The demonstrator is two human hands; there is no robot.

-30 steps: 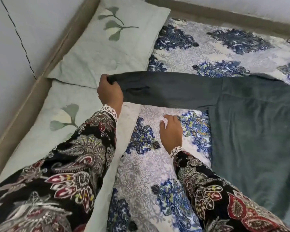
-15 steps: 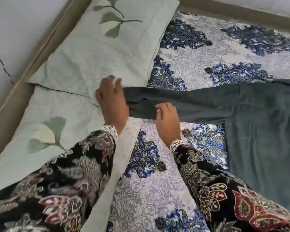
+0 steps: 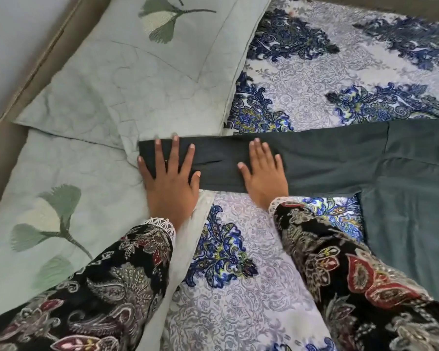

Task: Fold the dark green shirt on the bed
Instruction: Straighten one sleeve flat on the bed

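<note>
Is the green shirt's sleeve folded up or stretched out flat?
Stretched out flat. The sleeve lies straight across the bed, with the left hand and right hand pressing on it.

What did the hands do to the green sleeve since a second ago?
The left hand let go of the cuff it was gripping and now presses flat on the sleeve. The right hand moved up off the bedsheet onto the sleeve, flat too. The sleeve stays stretched toward the pillows.

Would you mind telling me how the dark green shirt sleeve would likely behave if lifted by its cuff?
The dark green shirt sleeve lies flat under both open hands, left hand and right hand, so it is probably floppy and light. It would likely drape and unfold.
</note>
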